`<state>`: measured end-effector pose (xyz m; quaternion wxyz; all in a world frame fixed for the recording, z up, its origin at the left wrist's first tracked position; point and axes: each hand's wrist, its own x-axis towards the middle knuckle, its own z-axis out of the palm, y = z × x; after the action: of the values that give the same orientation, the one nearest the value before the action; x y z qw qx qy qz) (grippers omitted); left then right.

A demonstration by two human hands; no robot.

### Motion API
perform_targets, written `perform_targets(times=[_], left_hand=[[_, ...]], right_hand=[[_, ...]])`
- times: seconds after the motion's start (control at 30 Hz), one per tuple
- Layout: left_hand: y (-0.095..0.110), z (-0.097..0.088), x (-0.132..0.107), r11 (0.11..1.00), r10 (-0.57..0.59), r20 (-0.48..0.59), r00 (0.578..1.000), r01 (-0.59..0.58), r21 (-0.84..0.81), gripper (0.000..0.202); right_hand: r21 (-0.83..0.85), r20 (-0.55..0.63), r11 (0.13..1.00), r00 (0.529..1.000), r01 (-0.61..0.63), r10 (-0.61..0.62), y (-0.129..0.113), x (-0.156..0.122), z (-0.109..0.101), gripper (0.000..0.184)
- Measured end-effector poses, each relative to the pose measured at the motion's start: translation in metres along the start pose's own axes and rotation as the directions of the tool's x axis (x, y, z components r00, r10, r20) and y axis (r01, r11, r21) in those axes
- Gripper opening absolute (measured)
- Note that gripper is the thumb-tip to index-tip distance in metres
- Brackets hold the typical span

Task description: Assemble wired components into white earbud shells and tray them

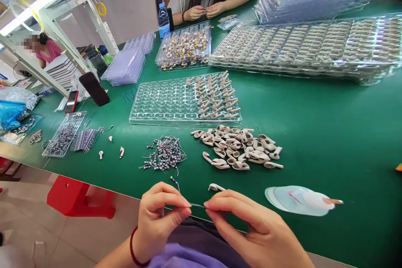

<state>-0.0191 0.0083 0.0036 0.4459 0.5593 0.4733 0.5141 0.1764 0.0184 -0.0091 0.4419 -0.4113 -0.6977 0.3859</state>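
Note:
At the table's near edge, my left hand (165,213) and my right hand (248,222) face each other in a pinch. A thin dark wire (197,205) stretches between their fingertips; whatever is on its ends is hidden by the fingers. Just beyond my left hand lies a small wired component (174,181). One pale earbud shell (216,187) rests beyond my right fingers. Farther off are a heap of wired components (166,153) and a larger pile of earbud shells (238,146). Behind them, a clear tray (163,102) has shells in its right part.
A squeeze bottle (295,199) lies at the right. Stacked filled trays (307,46) and a tray of mixed small parts (185,46) stand farther back. A phone (94,88) leans at the left, and a red stool (69,197) is below. A co-worker's hands (204,11) are across the table.

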Motion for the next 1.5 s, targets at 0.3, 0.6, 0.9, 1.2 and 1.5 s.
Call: perform_targets(times=[0.3, 0.6, 0.9, 1.2, 1.5], left_hand=[[-0.013, 0.0, -0.004, 0.779, -0.496, -0.001, 0.868, 0.444, -0.443, 0.031], [-0.013, 0.001, -0.003, 0.766, -0.457, 0.015, 0.889, 0.401, -0.502, 0.025], [-0.014, 0.0, -0.005, 0.762, -0.416, 0.055, 0.908, 0.38, -0.524, 0.022], [-0.016, 0.0, -0.004, 0.767, -0.418, 0.056, 0.907, 0.385, -0.514, 0.023], [-0.013, 0.0, -0.005, 0.767, -0.412, 0.059, 0.909, 0.381, -0.516, 0.023]], right_hand=[[-0.074, -0.088, 0.993, 0.991, 0.091, -0.097, -0.002, -0.006, -0.004, 0.01], [-0.134, -0.108, 0.98, 0.981, 0.148, -0.163, -0.004, -0.001, -0.002, 0.011], [-0.129, -0.038, 0.977, 0.983, 0.171, -0.177, 0.001, -0.006, -0.001, 0.018], [-0.091, -0.036, 0.985, 0.988, 0.147, -0.15, -0.001, -0.011, -0.003, 0.019], [-0.105, -0.027, 0.98, 0.985, 0.168, -0.171, 0.001, -0.009, -0.003, 0.018]])
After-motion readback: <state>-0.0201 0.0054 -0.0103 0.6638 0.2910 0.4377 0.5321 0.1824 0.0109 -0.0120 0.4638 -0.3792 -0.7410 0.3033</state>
